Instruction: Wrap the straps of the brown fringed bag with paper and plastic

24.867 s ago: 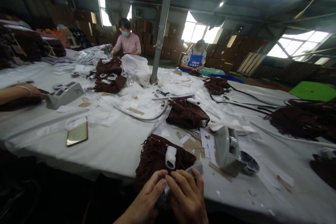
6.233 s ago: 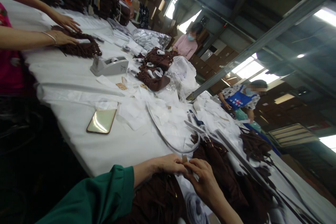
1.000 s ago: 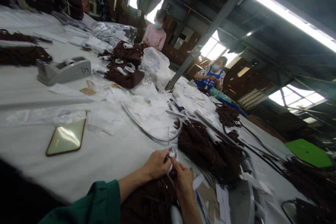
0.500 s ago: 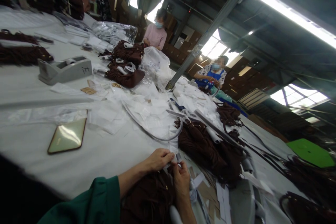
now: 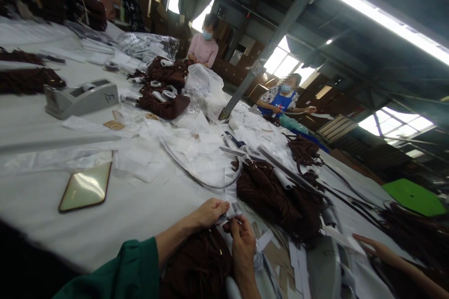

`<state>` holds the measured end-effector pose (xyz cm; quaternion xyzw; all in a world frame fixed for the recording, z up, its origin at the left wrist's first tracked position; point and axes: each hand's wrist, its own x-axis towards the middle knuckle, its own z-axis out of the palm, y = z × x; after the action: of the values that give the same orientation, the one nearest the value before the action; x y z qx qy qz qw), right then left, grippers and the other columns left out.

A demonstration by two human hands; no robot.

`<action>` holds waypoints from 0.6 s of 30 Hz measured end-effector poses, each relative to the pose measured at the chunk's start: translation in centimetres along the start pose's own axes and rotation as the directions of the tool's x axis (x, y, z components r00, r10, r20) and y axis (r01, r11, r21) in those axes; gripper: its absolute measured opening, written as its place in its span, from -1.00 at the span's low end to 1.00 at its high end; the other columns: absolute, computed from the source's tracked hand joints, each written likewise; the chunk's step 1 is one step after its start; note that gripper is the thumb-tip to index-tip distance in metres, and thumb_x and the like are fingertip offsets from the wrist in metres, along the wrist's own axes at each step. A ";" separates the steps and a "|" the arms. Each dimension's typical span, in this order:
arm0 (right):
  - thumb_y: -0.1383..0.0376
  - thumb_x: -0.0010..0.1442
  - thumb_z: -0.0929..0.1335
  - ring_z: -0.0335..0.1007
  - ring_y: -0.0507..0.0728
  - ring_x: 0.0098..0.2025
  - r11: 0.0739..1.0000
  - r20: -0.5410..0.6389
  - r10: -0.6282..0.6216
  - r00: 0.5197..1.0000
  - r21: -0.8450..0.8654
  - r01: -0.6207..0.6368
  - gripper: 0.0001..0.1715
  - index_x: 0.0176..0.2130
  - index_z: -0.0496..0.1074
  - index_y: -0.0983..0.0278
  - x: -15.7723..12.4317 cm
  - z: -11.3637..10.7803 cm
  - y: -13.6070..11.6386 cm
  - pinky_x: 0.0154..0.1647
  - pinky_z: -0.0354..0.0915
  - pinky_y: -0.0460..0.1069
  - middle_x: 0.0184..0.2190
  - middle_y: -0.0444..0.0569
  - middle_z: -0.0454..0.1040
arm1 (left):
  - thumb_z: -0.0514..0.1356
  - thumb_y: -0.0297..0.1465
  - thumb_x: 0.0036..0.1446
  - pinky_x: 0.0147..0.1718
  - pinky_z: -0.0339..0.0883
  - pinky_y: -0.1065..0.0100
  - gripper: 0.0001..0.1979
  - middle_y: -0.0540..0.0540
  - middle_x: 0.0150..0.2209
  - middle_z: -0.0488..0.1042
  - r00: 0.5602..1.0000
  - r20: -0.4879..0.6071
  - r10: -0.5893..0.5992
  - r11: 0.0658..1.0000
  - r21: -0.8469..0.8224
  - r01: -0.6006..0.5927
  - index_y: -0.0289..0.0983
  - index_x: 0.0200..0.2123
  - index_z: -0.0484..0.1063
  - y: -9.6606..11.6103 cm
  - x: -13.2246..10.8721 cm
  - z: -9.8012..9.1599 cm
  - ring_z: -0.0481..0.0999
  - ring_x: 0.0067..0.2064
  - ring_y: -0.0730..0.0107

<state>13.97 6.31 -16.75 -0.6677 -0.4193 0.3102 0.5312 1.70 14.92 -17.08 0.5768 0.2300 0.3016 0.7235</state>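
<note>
Between my two hands is a small wrapped strip (image 5: 232, 211), grey and white, perhaps a strap end in plastic; its exact kind I cannot make out. My left hand (image 5: 211, 212) pinches its left end, thumb on top. Curled fingers of my right hand (image 5: 242, 239) close on its lower right side. Directly below lies a dark brown fringed bag (image 5: 196, 266), partly covered by my forearms. Just beyond my right hand rests another brown bag (image 5: 277, 196) with a grey-wrapped strap across it.
A phone (image 5: 86, 186) and a grey tape dispenser (image 5: 82, 98) sit left on the white table. Paper and plastic scraps (image 5: 196, 149) spread around a metal post (image 5: 273, 46). At right, another person's hand (image 5: 377, 248) reaches in near a second dispenser (image 5: 322, 266). Two co-workers are farther back.
The strip between my hands shows more of its length, and my hands are slightly farther apart. Another person's hand has entered from the right. The co-worker in a blue apron has spread their arms.
</note>
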 end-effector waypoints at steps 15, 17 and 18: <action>-0.09 0.09 0.26 0.54 0.34 -0.19 0.666 -0.001 -0.064 0.998 -0.745 0.042 -0.44 -0.26 0.57 0.27 -2.5 -12.8 2.9 -0.15 0.43 0.18 -0.26 0.14 0.62 | 0.09 0.04 0.11 -0.53 0.07 0.42 -0.51 0.09 -0.58 0.24 0.996 -0.084 -0.005 0.982 0.190 0.021 -0.31 -0.28 0.38 -0.2 -0.4 0.2 0.22 -0.54 0.48; -0.09 0.13 0.26 0.55 0.32 -0.21 0.677 0.028 -0.087 0.996 -0.732 0.080 -0.43 -0.24 0.58 0.28 -3.2 -11.8 2.8 -0.16 0.44 0.15 -0.26 0.13 0.62 | 0.15 -0.03 0.08 -0.48 0.12 0.42 -0.55 0.06 -0.52 0.31 0.997 -0.074 -0.003 0.972 0.233 0.020 -0.32 -0.22 0.42 0.2 -0.7 0.3 0.28 -0.48 0.44; -0.08 0.15 0.26 0.56 0.30 -0.22 0.681 0.047 -0.108 0.993 -0.724 0.108 -0.44 -0.23 0.58 0.28 -3.4 -11.1 2.4 -0.16 0.45 0.13 -0.27 0.12 0.62 | 0.18 -0.06 0.07 -0.45 0.15 0.42 -0.57 0.04 -0.49 0.34 0.998 -0.069 -0.003 0.966 0.256 0.021 -0.31 -0.20 0.43 0.4 -0.9 0.4 0.31 -0.45 0.42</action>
<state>22.51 -1.92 -16.50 -0.7971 -0.5464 0.0879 0.2414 1.21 14.07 -16.65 0.6536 0.2949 0.2843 0.6364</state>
